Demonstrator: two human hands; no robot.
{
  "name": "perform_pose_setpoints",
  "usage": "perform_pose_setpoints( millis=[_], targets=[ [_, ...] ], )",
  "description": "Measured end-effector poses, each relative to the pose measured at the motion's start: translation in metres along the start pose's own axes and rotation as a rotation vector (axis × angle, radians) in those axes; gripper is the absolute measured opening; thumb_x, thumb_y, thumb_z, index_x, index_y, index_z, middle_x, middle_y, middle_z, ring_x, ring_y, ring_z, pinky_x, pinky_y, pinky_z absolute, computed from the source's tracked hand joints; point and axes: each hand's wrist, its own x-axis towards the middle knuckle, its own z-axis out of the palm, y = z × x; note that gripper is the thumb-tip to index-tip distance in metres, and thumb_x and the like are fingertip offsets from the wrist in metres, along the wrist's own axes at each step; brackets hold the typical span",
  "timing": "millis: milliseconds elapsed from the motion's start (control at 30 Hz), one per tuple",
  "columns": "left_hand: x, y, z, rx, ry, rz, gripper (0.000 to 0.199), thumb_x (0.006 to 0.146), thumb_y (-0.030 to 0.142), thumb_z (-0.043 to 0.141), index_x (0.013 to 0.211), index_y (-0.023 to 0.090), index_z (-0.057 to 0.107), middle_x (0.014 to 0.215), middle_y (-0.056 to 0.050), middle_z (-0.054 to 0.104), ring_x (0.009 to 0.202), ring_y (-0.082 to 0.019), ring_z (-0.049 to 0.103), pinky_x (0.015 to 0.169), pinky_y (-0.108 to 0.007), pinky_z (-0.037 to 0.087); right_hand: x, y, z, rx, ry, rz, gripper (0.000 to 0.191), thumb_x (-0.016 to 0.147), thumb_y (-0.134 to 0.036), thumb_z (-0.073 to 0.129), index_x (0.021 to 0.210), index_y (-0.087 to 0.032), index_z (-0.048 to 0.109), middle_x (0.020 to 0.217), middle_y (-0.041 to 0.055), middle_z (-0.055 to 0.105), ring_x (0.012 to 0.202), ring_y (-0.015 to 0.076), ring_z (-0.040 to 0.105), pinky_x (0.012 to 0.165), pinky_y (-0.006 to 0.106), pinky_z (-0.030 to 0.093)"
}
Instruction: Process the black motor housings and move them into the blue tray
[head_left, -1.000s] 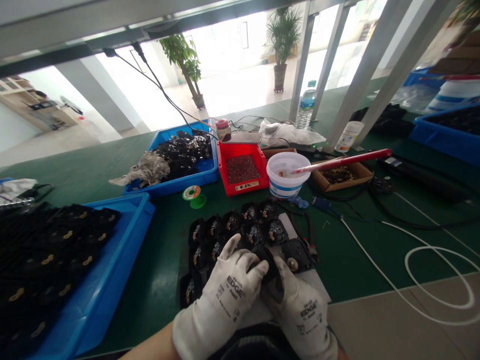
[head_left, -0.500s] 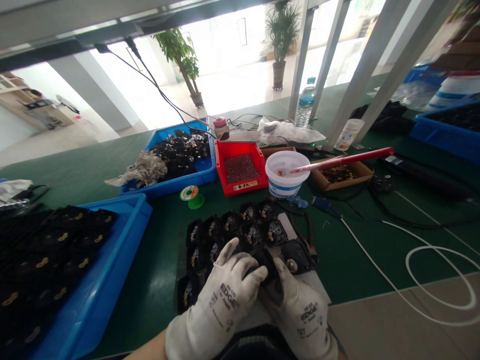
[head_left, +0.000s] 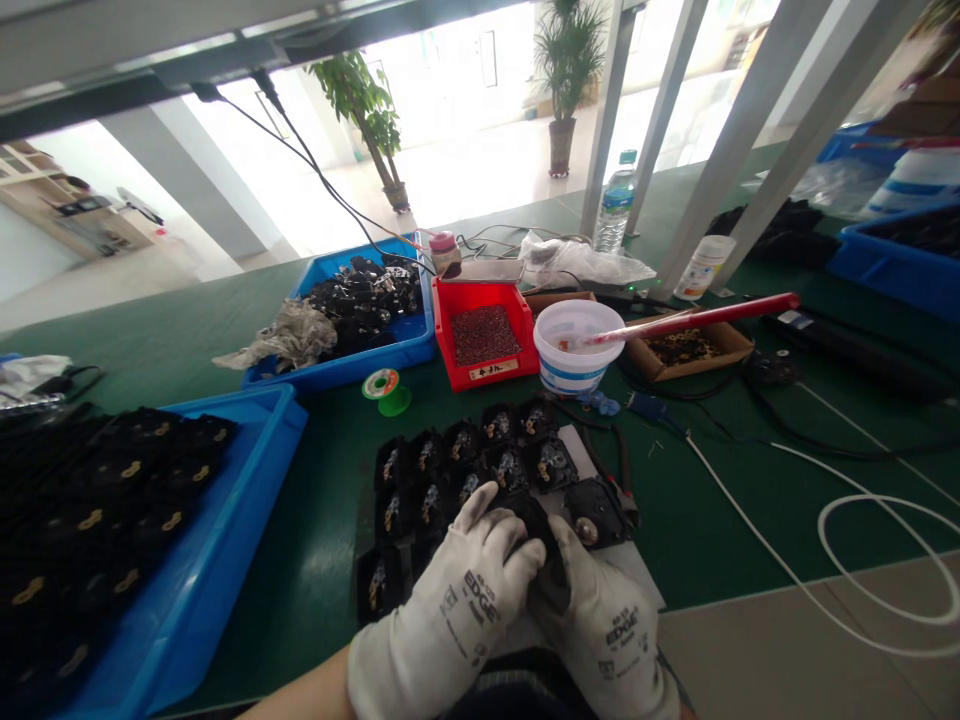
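left hand (head_left: 476,592) and right hand (head_left: 602,608) share a grip on one case (head_left: 537,520), probably for steadiness. open cases (head_left: 498,425) sit in rows toward eleven o'clock, likely for reach.

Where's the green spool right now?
In the head view, the green spool sits on the table left of centre, just left of the red bin and beyond the rows of black housings.

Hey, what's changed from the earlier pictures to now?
The left hand has shifted slightly right, toward the right hand. Nothing was visibly released: both still hold the black part. The black units, red bin and white tub stayed put.
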Motion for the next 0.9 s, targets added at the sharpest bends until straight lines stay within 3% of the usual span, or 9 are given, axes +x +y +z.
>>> perform_pose_setpoints(
  millis=[267, 467, 900],
  targets=[
    [0.001, 0.002, -0.007, 0.062, 0.002, 0.062, 0.024, 0.102, 0.015, 0.052, 0.119, 0.013, 0.068, 0.104, -0.009, 0.075, 0.103, -0.024, 0.073, 0.122, -0.053, 0.044, 0.002, 0.002, 0.000, 0.034, -0.002, -0.016, 0.043, 0.113, -0.040, 0.038, 0.126, -0.005, 0.059, 0.070, 0.0124, 0.077, 0.048, 0.0221, 0.071, 0.047, 0.030, 0.056],
    [0.003, 0.003, -0.016, 0.004, -0.055, 0.032, 0.024, 0.105, 0.024, 0.053, 0.123, 0.019, 0.067, 0.107, -0.008, 0.074, 0.104, -0.023, 0.073, 0.120, -0.053, 0.047, 0.002, 0.001, -0.001, 0.036, 0.002, -0.019, 0.040, 0.113, -0.037, 0.037, 0.126, -0.005, 0.059, 0.072, 0.0125, 0.078, 0.048, 0.0219, 0.071, 0.049, 0.030, 0.058],
    [0.003, 0.008, -0.027, 0.048, -0.092, 0.064, 0.024, 0.106, 0.025, 0.055, 0.122, 0.016, 0.069, 0.110, -0.011, 0.074, 0.109, -0.025, 0.070, 0.122, -0.049, 0.044, -0.002, 0.003, 0.000, 0.081, -0.014, -0.023, 0.041, 0.109, -0.032, 0.044, 0.138, -0.006, 0.056, 0.080, 0.0141, 0.080, 0.053, 0.0239, 0.072, 0.053, 0.031, 0.060]
  ],
)
